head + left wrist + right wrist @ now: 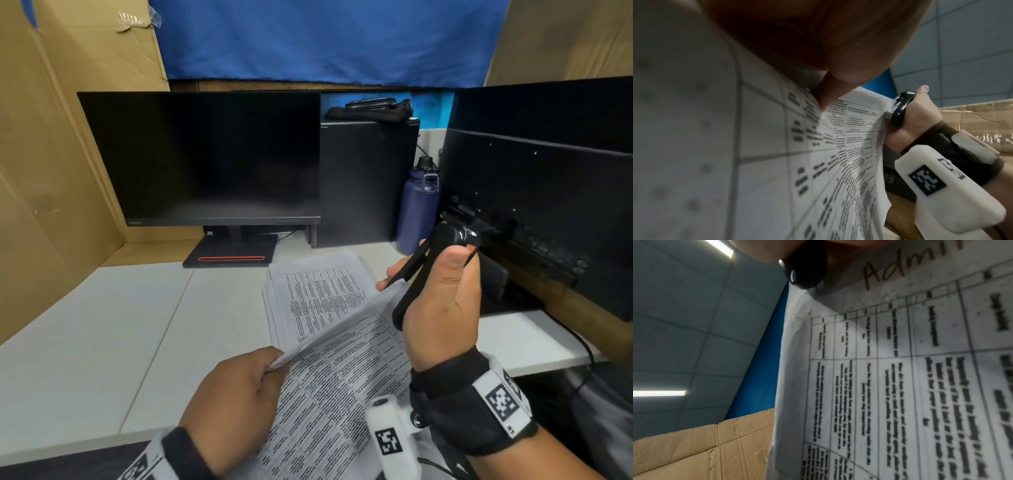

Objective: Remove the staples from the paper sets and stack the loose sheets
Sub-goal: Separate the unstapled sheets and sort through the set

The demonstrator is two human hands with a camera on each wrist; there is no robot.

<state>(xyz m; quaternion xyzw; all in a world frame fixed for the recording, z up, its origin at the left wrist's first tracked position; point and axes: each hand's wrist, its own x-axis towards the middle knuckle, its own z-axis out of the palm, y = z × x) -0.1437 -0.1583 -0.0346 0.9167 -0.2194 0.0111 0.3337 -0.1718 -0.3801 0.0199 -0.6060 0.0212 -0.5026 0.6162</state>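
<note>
A stapled set of printed table sheets [337, 387] is held up above the desk edge. My left hand [239, 394] pinches its near left edge between thumb and fingers; the sheets [764, 146] fill the left wrist view. My right hand [442, 301] grips a black staple remover [431, 260] at the set's far right corner, where the remover [900, 107] meets the paper corner. In the right wrist view the black remover [807, 270] sits at the sheet's [900, 369] top corner. A stack of loose printed sheets [318, 287] lies on the white desk [102, 342] behind.
A dark monitor [205, 157] stands at the back left, a black computer case [363, 181] beside it, and a navy bottle [418, 205] to its right. Black equipment [541, 192] crowds the right side. Cardboard walls [51, 137] enclose the desk.
</note>
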